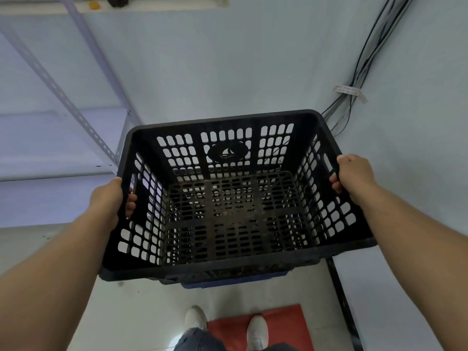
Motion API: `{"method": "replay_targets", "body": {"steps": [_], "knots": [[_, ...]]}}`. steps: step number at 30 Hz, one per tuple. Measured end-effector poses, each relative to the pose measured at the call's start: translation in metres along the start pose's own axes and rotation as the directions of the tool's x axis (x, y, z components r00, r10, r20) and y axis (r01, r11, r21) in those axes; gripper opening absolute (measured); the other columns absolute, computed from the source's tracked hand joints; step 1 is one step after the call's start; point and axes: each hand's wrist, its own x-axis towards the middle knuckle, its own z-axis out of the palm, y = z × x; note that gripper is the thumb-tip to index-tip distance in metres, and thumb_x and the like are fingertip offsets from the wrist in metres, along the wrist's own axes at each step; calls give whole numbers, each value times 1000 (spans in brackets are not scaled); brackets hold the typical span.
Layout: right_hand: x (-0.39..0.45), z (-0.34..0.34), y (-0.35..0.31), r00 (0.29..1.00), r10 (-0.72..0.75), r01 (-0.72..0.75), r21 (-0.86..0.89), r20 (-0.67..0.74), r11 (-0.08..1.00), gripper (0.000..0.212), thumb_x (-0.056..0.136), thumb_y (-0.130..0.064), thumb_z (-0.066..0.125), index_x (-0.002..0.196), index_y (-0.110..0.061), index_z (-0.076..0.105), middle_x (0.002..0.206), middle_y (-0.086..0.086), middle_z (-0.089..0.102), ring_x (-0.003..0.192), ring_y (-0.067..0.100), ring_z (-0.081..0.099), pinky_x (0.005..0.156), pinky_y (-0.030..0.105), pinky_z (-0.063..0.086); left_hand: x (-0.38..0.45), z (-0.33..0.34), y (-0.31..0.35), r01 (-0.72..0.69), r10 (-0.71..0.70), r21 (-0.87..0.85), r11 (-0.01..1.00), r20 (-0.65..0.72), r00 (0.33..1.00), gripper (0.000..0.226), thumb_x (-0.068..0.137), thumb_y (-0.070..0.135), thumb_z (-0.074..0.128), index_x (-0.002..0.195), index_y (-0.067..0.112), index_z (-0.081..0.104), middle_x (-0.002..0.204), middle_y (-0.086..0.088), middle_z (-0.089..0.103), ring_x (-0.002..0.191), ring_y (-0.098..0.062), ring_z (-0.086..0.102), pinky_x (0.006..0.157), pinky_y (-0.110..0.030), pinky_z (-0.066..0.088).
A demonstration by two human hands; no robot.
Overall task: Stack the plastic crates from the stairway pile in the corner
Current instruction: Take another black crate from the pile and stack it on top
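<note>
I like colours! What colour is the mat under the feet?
Red mat, seen in the head view.

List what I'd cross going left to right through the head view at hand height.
Metal shelving upright → left hand gripping the crate's left wall → black crate, open side up, nothing inside → right hand gripping its right wall → cable bundle running down the corner wall, higher up.
</note>
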Motion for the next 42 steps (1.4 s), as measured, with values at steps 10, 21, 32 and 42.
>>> {"method": "replay_targets", "body": {"steps": [10,21,32,42], "knots": [[0,0,2,1000,18,-18,-15,25,1000,35,101,-25,35,125,-7,53,71,14,56,50,24,47,50,31,43,-1,0,-1,-43,43,32,999,2,999,36,97,36,34,90,7,55,73,-10,55,56,-20,45,55,-31,38],[-2,2,5,1000,-17,18,-95,9,995,35,102,-29,29,122,-9,50,75,15,61,56,26,56,59,34,48,2,0,0,-51,50,67,996,15,999,42,98,40,30,92,6,55,76,-12,55,58,-21,46,55,-32,38],[-1,8,8,992,-94,72,-244,-80,967,32,98,-33,27,105,-16,53,77,11,67,58,25,63,82,45,56,6,4,-3,-73,76,71,995,-33,997,42,98,41,31,79,10,53,72,-10,54,57,-20,45,54,-32,38],[-5,7,6,987,-126,72,-420,-103,905,44,100,-38,19,115,-11,50,101,13,60,95,36,61,90,46,47,9,4,1,-16,41,243,970,-97,994,53,98,44,26,112,0,52,89,-16,65,78,-31,61,82,-43,48]]}}
